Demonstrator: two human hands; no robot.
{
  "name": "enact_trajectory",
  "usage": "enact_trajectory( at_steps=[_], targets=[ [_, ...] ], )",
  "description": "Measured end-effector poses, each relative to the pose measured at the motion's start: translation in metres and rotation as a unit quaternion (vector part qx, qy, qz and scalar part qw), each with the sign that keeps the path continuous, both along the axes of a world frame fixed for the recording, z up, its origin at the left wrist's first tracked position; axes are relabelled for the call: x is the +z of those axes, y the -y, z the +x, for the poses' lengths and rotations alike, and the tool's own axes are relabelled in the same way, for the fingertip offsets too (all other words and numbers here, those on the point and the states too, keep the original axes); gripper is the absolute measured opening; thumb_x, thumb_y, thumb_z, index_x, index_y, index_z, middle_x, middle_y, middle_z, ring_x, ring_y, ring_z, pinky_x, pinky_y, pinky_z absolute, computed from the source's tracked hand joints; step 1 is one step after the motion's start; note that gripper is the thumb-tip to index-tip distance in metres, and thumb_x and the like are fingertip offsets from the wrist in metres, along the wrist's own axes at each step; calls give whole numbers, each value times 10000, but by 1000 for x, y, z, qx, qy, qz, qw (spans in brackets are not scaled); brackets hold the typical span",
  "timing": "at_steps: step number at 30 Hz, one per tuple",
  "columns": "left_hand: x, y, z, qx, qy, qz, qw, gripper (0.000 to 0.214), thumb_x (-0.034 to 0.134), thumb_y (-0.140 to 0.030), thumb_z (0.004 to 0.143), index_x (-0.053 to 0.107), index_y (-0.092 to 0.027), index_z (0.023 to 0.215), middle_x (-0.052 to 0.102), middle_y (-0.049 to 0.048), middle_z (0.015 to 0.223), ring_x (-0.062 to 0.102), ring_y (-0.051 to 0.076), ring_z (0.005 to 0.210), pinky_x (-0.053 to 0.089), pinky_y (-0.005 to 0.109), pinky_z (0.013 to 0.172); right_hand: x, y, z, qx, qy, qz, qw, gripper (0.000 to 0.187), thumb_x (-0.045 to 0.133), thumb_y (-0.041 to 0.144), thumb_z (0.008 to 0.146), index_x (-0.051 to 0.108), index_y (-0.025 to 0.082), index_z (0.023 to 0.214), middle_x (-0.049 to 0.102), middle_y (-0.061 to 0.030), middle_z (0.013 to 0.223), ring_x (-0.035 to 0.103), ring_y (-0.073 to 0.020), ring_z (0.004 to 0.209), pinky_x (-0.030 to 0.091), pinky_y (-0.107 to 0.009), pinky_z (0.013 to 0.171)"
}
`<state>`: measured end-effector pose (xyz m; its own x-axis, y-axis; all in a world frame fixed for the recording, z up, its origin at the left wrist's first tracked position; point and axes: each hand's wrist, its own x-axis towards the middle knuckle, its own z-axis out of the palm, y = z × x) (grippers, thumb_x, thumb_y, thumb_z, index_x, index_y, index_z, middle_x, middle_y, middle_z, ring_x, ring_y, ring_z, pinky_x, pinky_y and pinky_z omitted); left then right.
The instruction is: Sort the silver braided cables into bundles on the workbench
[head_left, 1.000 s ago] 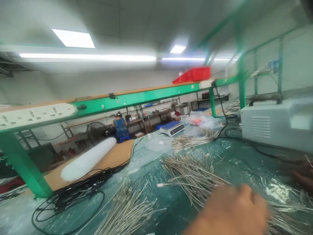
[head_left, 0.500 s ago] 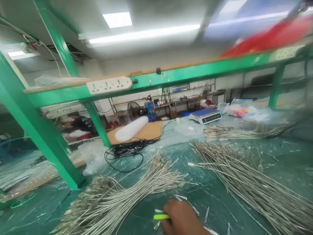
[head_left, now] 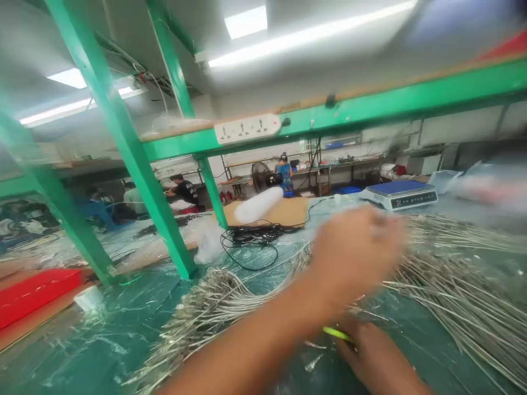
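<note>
Cables lie in heaps on our green, film-covered bench [head_left: 74, 351]: one bundle of silvery braided cables [head_left: 214, 307] at lower centre, another bundle [head_left: 461, 285] at right. Our right hand [head_left: 374, 362], low in the frame, has its grip closed on a slim yellow-green tool [head_left: 336, 333]. Our left hand [head_left: 356, 252] hovers blurred above the cables; we cannot tell its grip. We judge this as sorting cables; picking a single strand next calls for a steady pinch.

Head view, close, facing forward across bench [head_left: 102, 351].
</note>
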<state>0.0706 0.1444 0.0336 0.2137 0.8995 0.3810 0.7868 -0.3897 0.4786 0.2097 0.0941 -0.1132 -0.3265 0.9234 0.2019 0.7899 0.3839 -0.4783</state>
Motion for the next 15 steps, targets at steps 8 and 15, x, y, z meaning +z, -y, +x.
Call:
enact_trajectory(
  at_steps=[8,15],
  targets=[
    [-66,-58,-134,212,-300,-80,927,170,596,-274,876,642,-140,970,677,59,1016,643,220,929,515,444,818,5,-3,-5,23,26,-9,999,126,571,160,777,681,176,718,738,-85,751,708,-259,667,286,-276,505],
    [-126,-56,-166,262,-389,-51,882,188,575,-260,889,627,-142,1026,655,73,1093,614,236,1014,503,448,845,12,-2,1,0,4,0,1000,147,539,169,801,654,193,711,719,-72,752,685,-245,664,270,-278,521]
  ],
)
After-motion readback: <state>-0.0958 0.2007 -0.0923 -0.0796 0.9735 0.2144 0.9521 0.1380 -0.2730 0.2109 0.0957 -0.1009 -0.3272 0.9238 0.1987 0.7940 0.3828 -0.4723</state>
